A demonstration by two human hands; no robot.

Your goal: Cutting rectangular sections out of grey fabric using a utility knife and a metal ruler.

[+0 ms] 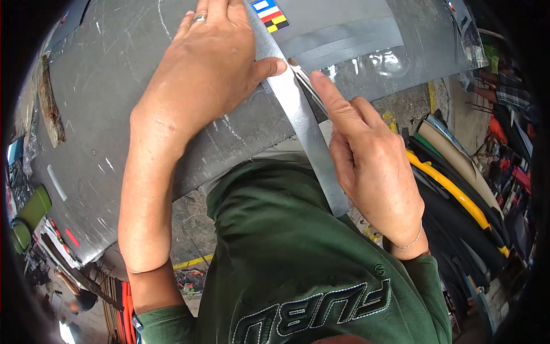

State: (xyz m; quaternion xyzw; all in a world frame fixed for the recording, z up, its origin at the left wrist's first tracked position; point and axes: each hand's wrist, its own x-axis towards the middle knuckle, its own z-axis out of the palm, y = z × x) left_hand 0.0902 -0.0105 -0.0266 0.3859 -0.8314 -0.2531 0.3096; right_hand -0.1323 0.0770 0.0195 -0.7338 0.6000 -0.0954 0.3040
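My left hand [212, 63], a ring on one finger, lies flat with its thumb out, pressing down a long metal straightedge [295, 106]. The straightedge runs slantwise over the table's near edge toward my shirt. Closed round a slim metal cutting knife [307, 84], my right hand [372, 155] stretches its index finger along the knife. The knife's tip is at the straightedge's right side; its handle is mostly inside the hand. Right of the straightedge lies a grey sheet [344, 43] with a glossy clear strip. A small multicoloured patch [270, 15] shows beside the straightedge.
The dark, scratched tabletop [114, 103] carries a worn wooden stick [50, 103] and a small red strip [72, 237]. Rolls of black and yellow material [452, 189] lie at the right. A green rolled piece [31, 218] is at the left edge. Other people are partly visible at both sides.
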